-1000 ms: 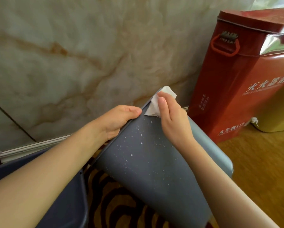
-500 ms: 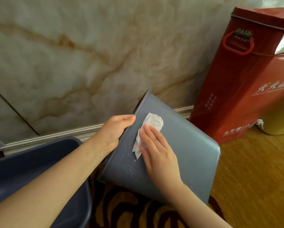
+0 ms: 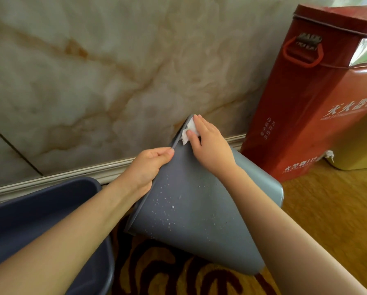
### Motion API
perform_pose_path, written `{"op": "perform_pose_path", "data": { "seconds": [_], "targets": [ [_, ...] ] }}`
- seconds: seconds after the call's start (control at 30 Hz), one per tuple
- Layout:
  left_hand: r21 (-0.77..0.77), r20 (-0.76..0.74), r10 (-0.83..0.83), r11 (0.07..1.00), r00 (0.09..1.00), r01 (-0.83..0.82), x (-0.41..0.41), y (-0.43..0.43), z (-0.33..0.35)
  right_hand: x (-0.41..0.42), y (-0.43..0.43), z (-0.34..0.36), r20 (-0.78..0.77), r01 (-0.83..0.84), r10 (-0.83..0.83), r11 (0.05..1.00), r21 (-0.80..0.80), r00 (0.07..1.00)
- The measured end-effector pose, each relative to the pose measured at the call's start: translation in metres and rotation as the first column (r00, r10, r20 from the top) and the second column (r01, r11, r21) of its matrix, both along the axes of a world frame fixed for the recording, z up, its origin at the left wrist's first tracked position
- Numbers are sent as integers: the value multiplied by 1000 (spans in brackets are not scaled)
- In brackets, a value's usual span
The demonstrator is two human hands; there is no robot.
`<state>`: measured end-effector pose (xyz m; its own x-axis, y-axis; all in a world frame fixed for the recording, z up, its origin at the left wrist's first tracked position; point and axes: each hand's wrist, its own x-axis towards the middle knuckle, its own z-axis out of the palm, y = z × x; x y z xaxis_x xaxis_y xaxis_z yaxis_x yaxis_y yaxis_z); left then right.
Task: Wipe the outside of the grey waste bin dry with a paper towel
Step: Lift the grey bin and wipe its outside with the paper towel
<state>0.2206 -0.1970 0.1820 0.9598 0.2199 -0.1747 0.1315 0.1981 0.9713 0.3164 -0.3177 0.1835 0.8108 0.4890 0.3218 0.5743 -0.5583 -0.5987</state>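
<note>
Bin [image 3: 199,209] tipped on its side over the rug, rim toward the wall. Left hand [image 3: 150,165] pinches that rim; right hand [image 3: 210,145] presses paper towel [image 3: 190,129] flat at top corner. Droplets [image 3: 167,201] lie below, nearer the right hand.

Single head-worn view, looking forward and down, close over tilted bin [image 3: 199,209], marble wall [image 3: 114,71] behind

The paper towel [image 3: 189,130] lies mostly hidden under the right hand [image 3: 210,145]; the grey waste bin [image 3: 195,209] hides its own opening — its rim faces away. The blue tub [image 3: 50,209], red cabinet [image 3: 306,103] and yellow container [image 3: 359,145] are cut off by the frame edges.
</note>
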Motion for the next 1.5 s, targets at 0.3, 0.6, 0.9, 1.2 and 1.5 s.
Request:
{"op": "perform_pose_path", "data": {
  "seconds": [0.3,0.6,0.9,1.2,1.5],
  "targets": [
    [-63,-47,-69,996,996,66,0,2,1,1,0,18,-43,124,-117,953,278,992],
    [-200,-123,-5,980,992,-20,6,10,-5,-83,-23,-56,183,-152,164,985,-80,969],
    [-207,-169,8,977,986,-44,15,0,-5,-139,-18,-64,318,-33,96,980,-196,943],
    [-90,-201,10,996,980,-28,18,2,-1,-141,-112,-119,246,66,-27,987,-149,969],
    [-88,-190,68,992,979,-86,12,-7,4,-117,-91,-71,-69,396,-399,846,356,914]
  ]
}}
